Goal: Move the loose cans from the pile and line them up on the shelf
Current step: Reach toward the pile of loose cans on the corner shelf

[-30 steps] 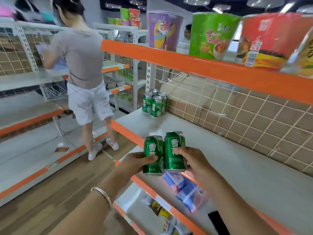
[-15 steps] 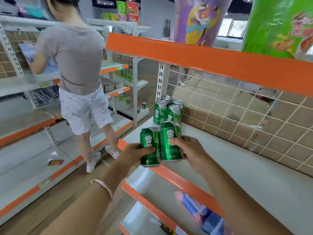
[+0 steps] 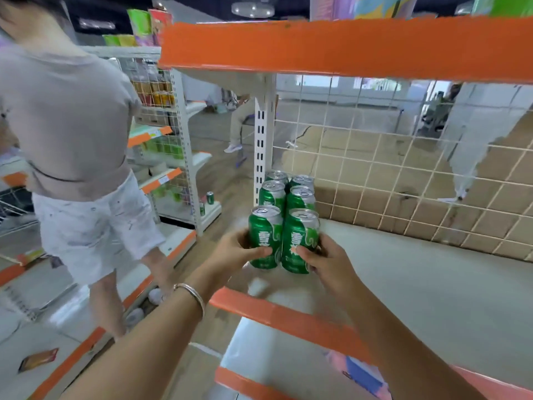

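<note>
1. L hand (image 3: 238, 250) is being wrapped round the left green can (image 3: 265, 232). The thumb is being laid across the label front and the other fingers are hidden behind the can. It is a firm grasp, not slack.
2. R hand (image 3: 327, 262) is being curled round the right green can (image 3: 300, 238), w/ the thumb on the label front and the fingers round the far side.
3. Both cans are being held upright, side by side & touching, in front of the white upright post (image 3: 262, 111) at the left end of the shelf (image 3: 418, 284).
4. Whether their bases are being rested on the shelf board can't be told. They are being kept very near it.
5. Four back cans (image 3: 272, 194) are being kept as a 2x2 block at the post's foot, btwn the post and the held pair. The pair is being lined up just in front of that block's two columns.
6. A wire grid panel (image 3: 375, 157) is being shown to the right of the post, w/ cardboard behind it.
7. A metal bangle (image 3: 192, 294) is being worn on the L wrist, well in front of the post.
8. Another person (image 3: 72, 134), in grey top & white shorts, is being shown from behind, left of the post.
</note>
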Tool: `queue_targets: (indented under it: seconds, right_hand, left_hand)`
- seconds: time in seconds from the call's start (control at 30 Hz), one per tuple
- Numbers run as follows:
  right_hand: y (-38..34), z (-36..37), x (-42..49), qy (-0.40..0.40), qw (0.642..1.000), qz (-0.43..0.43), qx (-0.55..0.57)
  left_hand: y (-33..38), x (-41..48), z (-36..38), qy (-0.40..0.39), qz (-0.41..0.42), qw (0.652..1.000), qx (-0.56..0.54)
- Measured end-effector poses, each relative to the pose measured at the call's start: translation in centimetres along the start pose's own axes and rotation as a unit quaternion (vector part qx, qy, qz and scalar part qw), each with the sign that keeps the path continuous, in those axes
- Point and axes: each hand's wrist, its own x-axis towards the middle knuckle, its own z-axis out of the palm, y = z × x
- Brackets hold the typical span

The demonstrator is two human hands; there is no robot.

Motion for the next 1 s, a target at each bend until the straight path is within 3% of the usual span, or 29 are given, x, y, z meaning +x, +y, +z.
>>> queue_targets:
  seconds: [0.1,0.23,0.47,0.7,1.0]
  right_hand:
    - [1.1,-0.2,1.3,0.019,1.0,-0.022,-0.002]
    - [1.7,-0.8,2.6,-0.012,0.997,-0.054,-0.057]
    - [2.1,-1.0,3.9,-0.043,0.99,-0.073,-0.114]
    - [1.7,-1.0,4.4,-0.067,0.979,-0.078,-0.179]
    - [2.1,0.2,4.0,-0.024,0.97,-0.091,-0.223]
  left_hand:
    - [0.1,1.5,-0.4,-0.059,0.015,0.998,0.003]
    - [-0.3,3.0,-1.0,-0.103,0.032,0.994,0.018]
    - [-1.9,4.7,-1.0,-0.079,0.091,0.992,0.049]
    - [-1.3,6.2,-3.1,-0.054,0.107,0.966,0.228]
    - [-1.8,5.2,-1.5,0.01,0.121,0.962,0.244]
